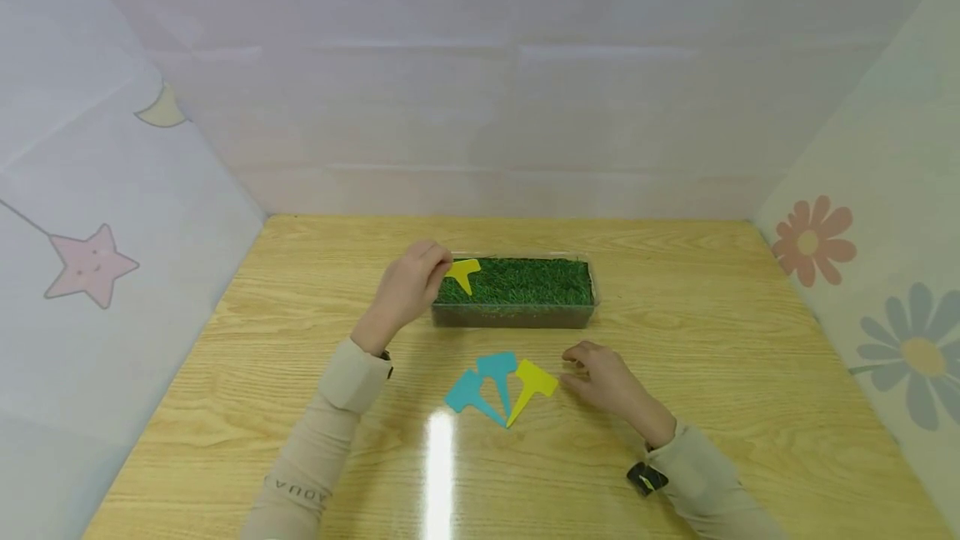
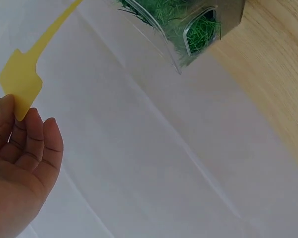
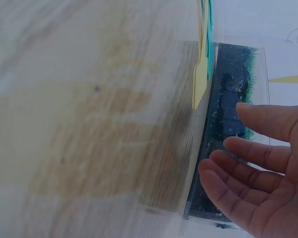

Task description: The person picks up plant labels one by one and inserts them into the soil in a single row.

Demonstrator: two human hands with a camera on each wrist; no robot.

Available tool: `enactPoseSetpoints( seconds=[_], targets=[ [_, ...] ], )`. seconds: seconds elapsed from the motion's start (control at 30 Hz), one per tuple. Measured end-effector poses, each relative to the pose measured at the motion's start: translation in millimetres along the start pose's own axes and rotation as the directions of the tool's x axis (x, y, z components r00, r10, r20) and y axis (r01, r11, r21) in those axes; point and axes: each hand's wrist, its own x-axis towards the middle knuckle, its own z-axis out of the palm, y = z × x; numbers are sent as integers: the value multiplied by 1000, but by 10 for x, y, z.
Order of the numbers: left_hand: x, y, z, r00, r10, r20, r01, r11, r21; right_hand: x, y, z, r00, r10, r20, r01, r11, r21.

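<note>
A yellow T-shaped plant label (image 2: 22, 79) is pinched by its wide head between the thumb and fingers of my left hand (image 1: 408, 286). Its pointed stem hangs downward over the left end of a clear planter box (image 1: 510, 317) filled with green artificial grass (image 1: 525, 280). Nearer to me on the table lie two blue plant labels (image 1: 498, 367) and another yellow plant label (image 1: 536, 380), their tips fanned together. My right hand (image 1: 611, 386) is just right of that yellow label, fingers loosely bent with nothing between them.
The wooden table (image 1: 697, 298) carries the box near its back edge. A pale wall sheet (image 1: 480, 123) rises behind, and printed side sheets with a star (image 1: 92, 265) and flowers (image 1: 813, 242) stand left and right.
</note>
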Motion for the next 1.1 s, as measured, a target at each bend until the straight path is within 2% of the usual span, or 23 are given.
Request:
enactPoseSetpoints(
  seconds=[0.33, 0.57, 0.87, 1.1],
  targets=[
    [11, -137, 7, 999, -42, 29, 40, 996, 76, -22, 4, -17, 1000, 2, 1, -2, 1000, 21],
    [3, -242, 79, 999, -43, 18, 41, 994, 105, -25, 8, -26, 1000, 20, 7, -21, 1000, 16],
    [-44, -382, 206, 999, -42, 3, 41, 993, 109, -30, 10, -30, 1000, 17, 6, -17, 1000, 15],
    [-50, -449, 255, 999, -50, 23, 47, 994, 102, -27, 11, -32, 1000, 21, 6, -21, 1000, 20]
  ],
)
